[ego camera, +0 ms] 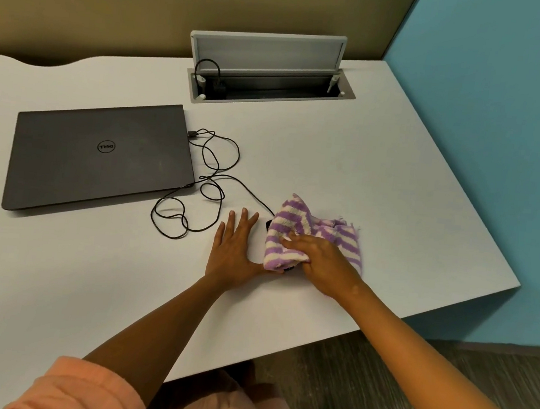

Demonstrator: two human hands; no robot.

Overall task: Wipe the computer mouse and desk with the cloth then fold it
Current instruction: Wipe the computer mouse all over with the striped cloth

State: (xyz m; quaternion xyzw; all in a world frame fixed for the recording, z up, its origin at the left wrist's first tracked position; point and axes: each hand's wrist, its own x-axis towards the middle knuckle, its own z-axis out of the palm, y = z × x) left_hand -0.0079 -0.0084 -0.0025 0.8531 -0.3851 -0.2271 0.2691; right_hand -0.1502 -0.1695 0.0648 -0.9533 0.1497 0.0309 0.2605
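Note:
A purple and white striped cloth (296, 230) is draped over a black computer mouse (268, 224), of which only a dark edge shows at the cloth's left side and below it. My right hand (317, 261) presses down on the cloth, fingers closed around it and the mouse underneath. My left hand (233, 250) lies flat on the white desk (381, 169) just left of the cloth, fingers spread, its thumb side touching the cloth's lower edge. The mouse's black cable (208, 178) runs in loops to the left.
A shut dark laptop (98, 155) lies at the left, the cable plugged into its right side. An open grey cable hatch (268, 69) stands at the back. The desk's right edge runs diagonally next to a blue wall (500, 127).

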